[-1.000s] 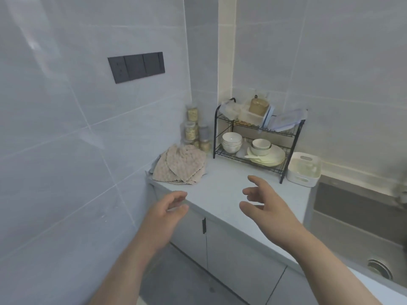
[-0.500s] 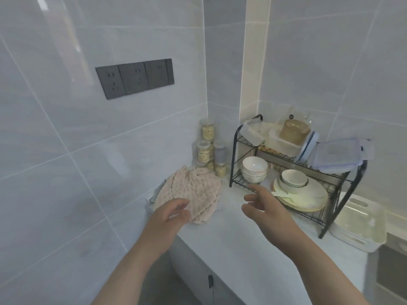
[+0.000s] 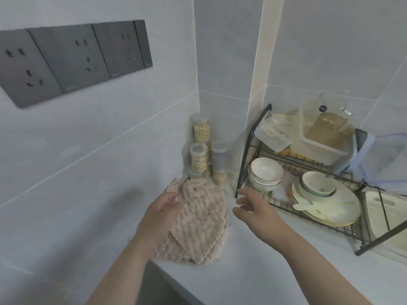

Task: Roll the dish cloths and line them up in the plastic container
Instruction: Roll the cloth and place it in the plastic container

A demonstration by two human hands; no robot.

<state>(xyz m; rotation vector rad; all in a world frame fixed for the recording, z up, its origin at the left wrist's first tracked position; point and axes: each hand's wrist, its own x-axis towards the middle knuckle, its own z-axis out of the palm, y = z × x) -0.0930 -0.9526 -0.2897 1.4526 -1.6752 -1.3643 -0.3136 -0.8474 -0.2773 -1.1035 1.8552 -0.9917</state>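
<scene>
Pale grey tiles cover both walls of this kitchen corner, with a dark socket panel [image 3: 72, 60] on the left wall and a light table [image 3: 253, 265] running into the corner below it. On my feed the dish cloths [image 3: 200, 221] lie in a loose, flat pile of nubbly beige fabric at the left end of the table, close to the wall and none of them rolled. The left hand [image 3: 163, 214] lies against the left edge of that pile, its fingers [image 3: 170, 200] held together and lightly curved where they meet the top cloth; I cannot tell whether they pinch the fabric or only touch it. The right hand [image 3: 257, 212] hovers over the table just right of the pile, between it and a black wire rack [image 3: 242, 164], with its fingers [image 3: 242, 200] spread and loose, holding nothing. Behind the cloths, in the corner, stand a few clear jars [image 3: 199, 150] of pale grains. The rack's lower shelf carries stacked white bowls [image 3: 266, 172] and a wide plate [image 3: 339, 208] with another bowl on it; clear tubs sit on its top shelf. The plastic container [image 3: 396, 216], white and open, sits on the table beyond the rack at the right edge of the view, partly hidden by the rack's bars and well apart from the cloths.
</scene>
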